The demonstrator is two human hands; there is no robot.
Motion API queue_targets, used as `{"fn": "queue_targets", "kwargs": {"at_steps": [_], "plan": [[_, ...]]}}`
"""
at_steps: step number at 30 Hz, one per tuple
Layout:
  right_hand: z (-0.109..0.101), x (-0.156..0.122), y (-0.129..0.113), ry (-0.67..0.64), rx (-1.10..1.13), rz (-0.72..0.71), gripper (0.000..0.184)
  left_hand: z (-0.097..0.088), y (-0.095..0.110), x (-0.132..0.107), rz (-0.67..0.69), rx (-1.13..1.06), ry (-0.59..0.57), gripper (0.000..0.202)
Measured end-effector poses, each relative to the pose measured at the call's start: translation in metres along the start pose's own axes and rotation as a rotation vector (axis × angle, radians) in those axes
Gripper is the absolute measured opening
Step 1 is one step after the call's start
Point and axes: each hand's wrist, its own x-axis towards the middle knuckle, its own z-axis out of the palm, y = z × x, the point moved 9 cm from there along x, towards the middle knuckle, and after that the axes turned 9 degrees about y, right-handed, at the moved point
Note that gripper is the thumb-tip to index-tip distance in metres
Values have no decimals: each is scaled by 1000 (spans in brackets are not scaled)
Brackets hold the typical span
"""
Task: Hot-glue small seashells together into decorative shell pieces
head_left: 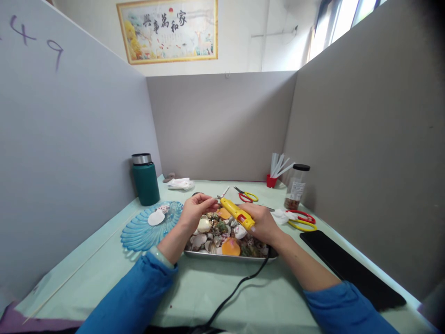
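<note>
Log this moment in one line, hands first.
right hand: holding yellow glue gun; left hand: near nozzle, contents unclear; below: metal tray of seashells; left side: blue scalloped plate, white shell

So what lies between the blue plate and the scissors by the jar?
In the head view: a tray of shells, under the left hand, right hand and yellow glue gun, then a crumpled white wad.

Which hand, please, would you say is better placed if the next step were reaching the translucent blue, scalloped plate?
Probably the left hand: it is nearer the translucent blue, scalloped plate. The right hand is farther away, gripping the yellow corded glue gun. Whether the left holds anything small is unclear.
</note>
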Motion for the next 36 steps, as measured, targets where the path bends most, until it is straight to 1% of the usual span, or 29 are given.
{"fn": "queue_targets", "kwargs": {"at_steps": [4,8,12,19,25,30,36], "plan": [[1,0,-1,6,15,-6,20,0,0,0,6,1,1,32],[-5,3,2,70,59,51,4,-1,3,1,34,12,7,32],[-11,5,4,125,76,98,15,-2,5,1,47,5,26,31],[-4,4,0,68,107,64,13,-2,7,0,67,41,26,31],[-9,4,4,113,96,106,14,1,12,-2,119,91,30,30],[-7,5,2,86,124,91,15,1,15,-2,153,111,41,28],[-8,6,4,92,128,122,17,1,18,-3,192,141,37,26]]}}
